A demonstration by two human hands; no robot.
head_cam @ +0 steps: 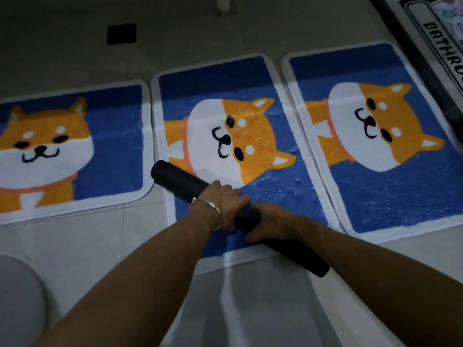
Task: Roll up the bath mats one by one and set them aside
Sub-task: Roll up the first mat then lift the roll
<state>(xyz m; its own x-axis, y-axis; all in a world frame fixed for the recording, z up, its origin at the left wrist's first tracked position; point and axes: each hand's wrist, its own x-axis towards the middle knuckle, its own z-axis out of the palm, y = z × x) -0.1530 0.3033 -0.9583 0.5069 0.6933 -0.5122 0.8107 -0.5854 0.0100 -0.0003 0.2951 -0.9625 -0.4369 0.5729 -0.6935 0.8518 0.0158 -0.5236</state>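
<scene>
Now arms outstretched; left hand [223, 205], right hand [271, 222] (adjacent) curl fingers [238, 196] round black roll [179, 177].

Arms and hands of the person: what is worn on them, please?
Both forearms are bare, with no sleeves in view. The left hand and the right hand have no gloves. A thin silver-coloured bangle circles the left wrist. No watch or ring shows.

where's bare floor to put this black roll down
Bare tile lies on the near side, between the left dog mat and the grey round object, and below the middle dog mat. More lies beyond the mats, around the dark square. The mat row is crowded, with thin gaps only.
</scene>
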